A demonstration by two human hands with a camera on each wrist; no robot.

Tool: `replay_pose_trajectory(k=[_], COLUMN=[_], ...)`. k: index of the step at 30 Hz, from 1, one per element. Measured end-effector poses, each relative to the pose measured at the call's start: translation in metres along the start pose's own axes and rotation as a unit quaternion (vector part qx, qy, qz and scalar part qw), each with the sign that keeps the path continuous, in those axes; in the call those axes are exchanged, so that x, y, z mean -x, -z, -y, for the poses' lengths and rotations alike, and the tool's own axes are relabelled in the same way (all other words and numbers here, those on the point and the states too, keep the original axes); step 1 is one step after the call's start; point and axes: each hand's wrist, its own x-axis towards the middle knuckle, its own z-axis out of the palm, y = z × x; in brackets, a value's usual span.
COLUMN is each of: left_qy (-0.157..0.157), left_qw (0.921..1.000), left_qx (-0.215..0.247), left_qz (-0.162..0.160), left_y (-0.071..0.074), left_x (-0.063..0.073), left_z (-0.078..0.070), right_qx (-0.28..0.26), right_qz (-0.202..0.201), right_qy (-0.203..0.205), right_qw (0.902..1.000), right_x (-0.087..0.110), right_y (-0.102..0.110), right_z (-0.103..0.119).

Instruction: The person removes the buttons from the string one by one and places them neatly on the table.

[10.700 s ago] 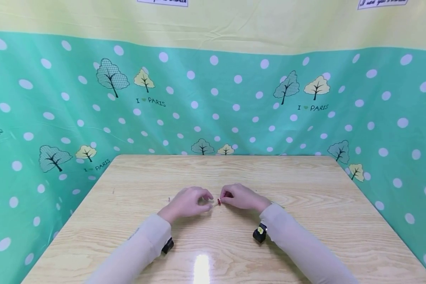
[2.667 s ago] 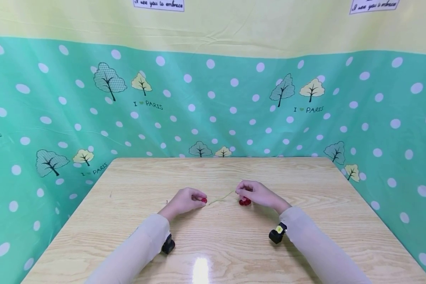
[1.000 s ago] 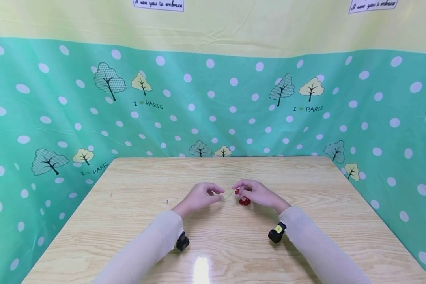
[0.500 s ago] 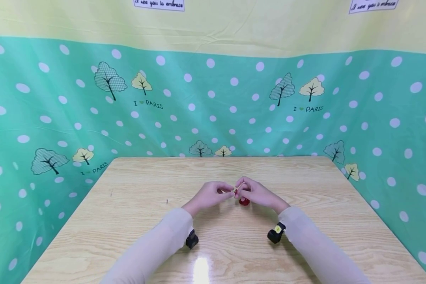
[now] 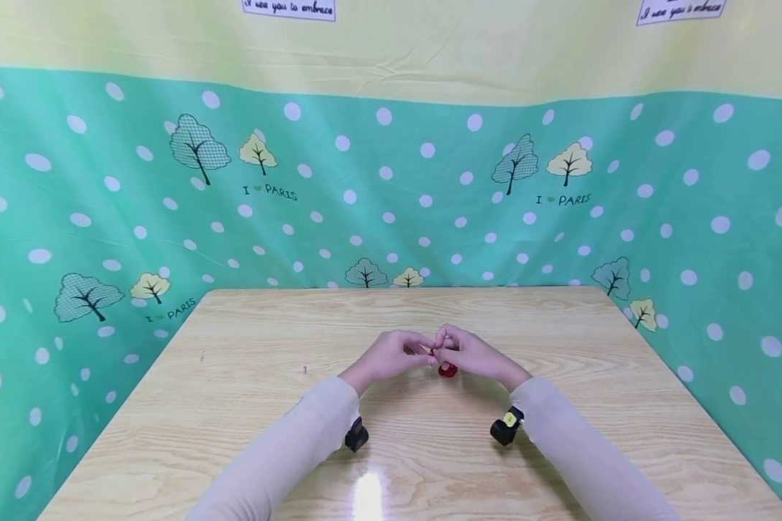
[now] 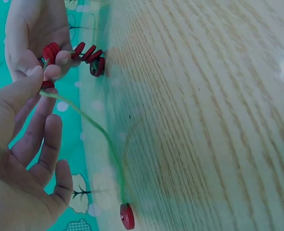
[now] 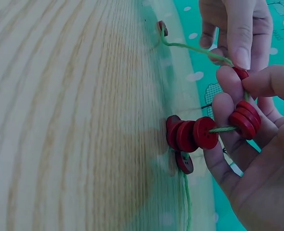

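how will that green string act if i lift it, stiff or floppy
The green string is probably floppy, since its unheld stretch bends in a loose curve. The red buttons threaded on it may slide along, as bare string shows between two groups.

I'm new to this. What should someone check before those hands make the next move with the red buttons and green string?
1. Left hand grips a red button: ok.
2. Right hand pinches at that button: ok.
3. Green string pulled straight: not ok, it curves towards the lone button.
4. Strung buttons pushed together: not ok, string shows between groups.
5. Lone button fixed to the string: cannot tell.
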Motion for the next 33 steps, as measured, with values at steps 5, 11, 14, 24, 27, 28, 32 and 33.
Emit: replay_pose_trajectory(k=[5, 11, 14, 24, 27, 28, 32, 33], left_qy=[-0.002, 0.006, 0.007, -0.005, -0.011, -0.013, -0.013, -0.013], left_qw=[1.0, 0.9995, 0.9994, 0.999, 0.9989, 0.9989, 0.9984, 0.9982], left_qx=[-0.002, -0.013, -0.006, 0.014, 0.007, 0.005, -0.007, -0.008], left_qz=[-0.008, -0.028, -0.034, -0.041, -0.044, -0.045, -0.055, -0.058], left_y=[0.0, 0.005, 0.007, 0.01, 0.01, 0.011, 0.014, 0.015], left_x=[-0.002, -0.003, -0.002, 0.0, 0.0, -0.001, 0.0, 0.001], left_z=[0.001, -0.001, -0.004, -0.006, -0.006, -0.006, -0.008, -0.008], right_qx=[0.005, -0.004, -0.005, 0.041, 0.028, 0.024, 0.013, 0.016], right_qz=[0.0, -0.01, -0.009, 0.029, 0.039, 0.042, 0.043, 0.04], right_qy=[0.005, -0.012, -0.019, -0.002, 0.004, 0.006, 0.006, 0.004], right_qw=[1.0, 0.9999, 0.9998, 0.9987, 0.9988, 0.9988, 0.999, 0.999], right_x=[0.0, 0.002, 0.003, 0.003, 0.002, 0.002, 0.003, 0.003], right_y=[0.0, 0.0, 0.0, 0.003, 0.003, 0.003, 0.002, 0.002], right_z=[0.001, 0.002, 0.002, -0.003, -0.005, -0.005, -0.004, -0.003])
